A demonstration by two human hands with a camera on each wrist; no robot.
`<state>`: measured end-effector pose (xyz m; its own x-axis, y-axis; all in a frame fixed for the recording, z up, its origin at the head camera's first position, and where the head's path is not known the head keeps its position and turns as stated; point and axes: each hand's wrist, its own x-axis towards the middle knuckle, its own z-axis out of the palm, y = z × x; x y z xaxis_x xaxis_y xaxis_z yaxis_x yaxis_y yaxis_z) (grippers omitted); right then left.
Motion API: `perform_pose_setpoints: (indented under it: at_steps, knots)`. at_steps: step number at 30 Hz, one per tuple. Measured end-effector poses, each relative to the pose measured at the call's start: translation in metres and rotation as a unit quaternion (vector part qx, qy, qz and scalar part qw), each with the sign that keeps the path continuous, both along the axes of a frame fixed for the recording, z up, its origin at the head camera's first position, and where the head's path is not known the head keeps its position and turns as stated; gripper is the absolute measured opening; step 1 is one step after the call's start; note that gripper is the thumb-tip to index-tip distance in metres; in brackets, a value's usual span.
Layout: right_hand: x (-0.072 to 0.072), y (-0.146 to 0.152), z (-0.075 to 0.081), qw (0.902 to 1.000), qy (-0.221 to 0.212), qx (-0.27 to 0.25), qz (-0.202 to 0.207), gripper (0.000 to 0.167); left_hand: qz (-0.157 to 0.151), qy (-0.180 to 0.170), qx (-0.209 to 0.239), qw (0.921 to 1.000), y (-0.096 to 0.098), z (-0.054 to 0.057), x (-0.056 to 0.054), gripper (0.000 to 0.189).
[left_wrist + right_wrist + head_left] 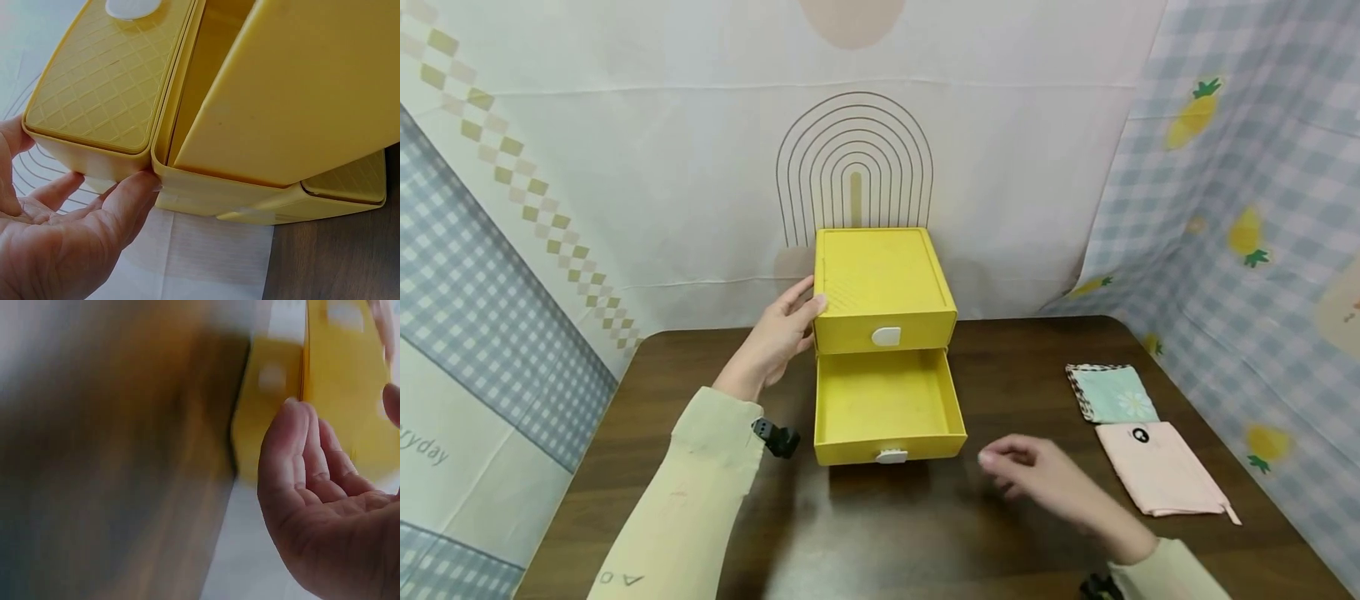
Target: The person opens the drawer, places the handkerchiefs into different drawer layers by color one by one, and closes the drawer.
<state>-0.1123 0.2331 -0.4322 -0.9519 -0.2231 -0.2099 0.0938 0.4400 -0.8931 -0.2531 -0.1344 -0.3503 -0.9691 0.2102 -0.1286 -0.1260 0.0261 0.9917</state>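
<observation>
A yellow desktop drawer box [880, 267] with white handles stands at the back of the table. Its middle drawer [880, 400] is pulled well out, the yellow floor inside showing. Both the top drawer [106, 75] and the bottom drawer [350, 178] are closed; the extended one hides the lowest from the head view. My left hand [778, 333] rests against the box's left side, thumb at the upper front corner and fingers along the side wall. To the right of the extended drawer, my right hand [1037, 475] hovers over the table, fingers loosely bent, holding nothing.
On the right of the brown wooden table [685, 400] lie a folded mint cloth [1116, 393] and a folded pink cloth [1165, 467]. Patterned fabric [662, 167] hangs behind the table and along both sides.
</observation>
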Motion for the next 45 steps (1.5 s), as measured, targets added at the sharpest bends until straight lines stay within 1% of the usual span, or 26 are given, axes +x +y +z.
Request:
perform_pose_setpoints:
  at_steps: [2,3,5,7,11,16,18,23,27,30,33,36,39,42,45]
  knots:
    - [-0.010,0.024,0.002,0.9985,0.026,0.037,-0.030,0.049,0.001,0.000,-0.001,1.0000,0.000,0.000,0.000,0.066]
    - [-0.016,0.036,0.002,0.9961,0.041,0.062,-0.047,0.051,0.001,0.000,-0.001,1.0000,0.000,-0.001,0.000,0.066]
    - [-0.029,0.060,0.002,0.9898,0.066,0.104,-0.072,0.059,0.003,-0.001,-0.002,1.0000,0.000,-0.001,-0.001,0.066]
    - [-0.042,0.084,0.001,0.9829,0.081,0.142,-0.085,0.069,0.004,-0.001,-0.002,1.0000,0.000,-0.001,-0.001,0.066]
    - [-0.062,0.126,0.000,0.9731,0.074,0.191,-0.105,0.087,0.005,-0.003,0.001,1.0000,-0.001,-0.002,-0.001,0.066]
    - [-0.076,0.157,-0.003,0.9691,0.051,0.206,-0.126,0.100,0.005,-0.003,0.003,1.0000,-0.001,-0.001,-0.001,0.067]
    - [-0.080,0.164,-0.006,0.9697,0.044,0.199,-0.134,0.104,0.005,-0.002,0.004,1.0000,-0.001,-0.001,0.000,0.067]
    - [-0.088,0.180,-0.016,0.9670,0.033,0.198,-0.157,0.111,0.006,0.001,0.006,1.0000,-0.002,-0.001,0.001,0.067]
    - [-0.092,0.190,-0.023,0.9617,0.026,0.216,-0.167,0.115,0.005,-0.001,0.001,1.0000,-0.004,-0.002,0.002,0.068]
    - [-0.095,0.196,-0.029,0.9556,0.034,0.238,-0.171,0.115,0.006,-0.003,-0.001,1.0000,-0.007,-0.001,0.003,0.068]
    - [-0.097,0.202,-0.034,0.9519,0.036,0.249,-0.175,0.114,0.007,0.000,0.001,1.0000,-0.009,0.000,0.003,0.067]
    - [-0.097,0.210,-0.038,0.9494,0.020,0.258,-0.178,0.115,0.005,0.006,0.002,1.0000,-0.007,0.000,0.002,0.066]
    - [-0.094,0.217,-0.040,0.9462,-0.006,0.267,-0.182,0.119,0.001,0.007,0.004,1.0000,-0.002,0.000,0.001,0.066]
    - [-0.092,0.221,-0.039,0.9438,-0.027,0.274,-0.184,0.122,-0.001,0.005,0.003,1.0000,0.000,-0.001,0.000,0.066]
    - [-0.094,0.221,-0.036,0.9417,-0.038,0.281,-0.182,0.122,0.000,0.004,0.003,1.0000,0.000,-0.001,-0.001,0.065]
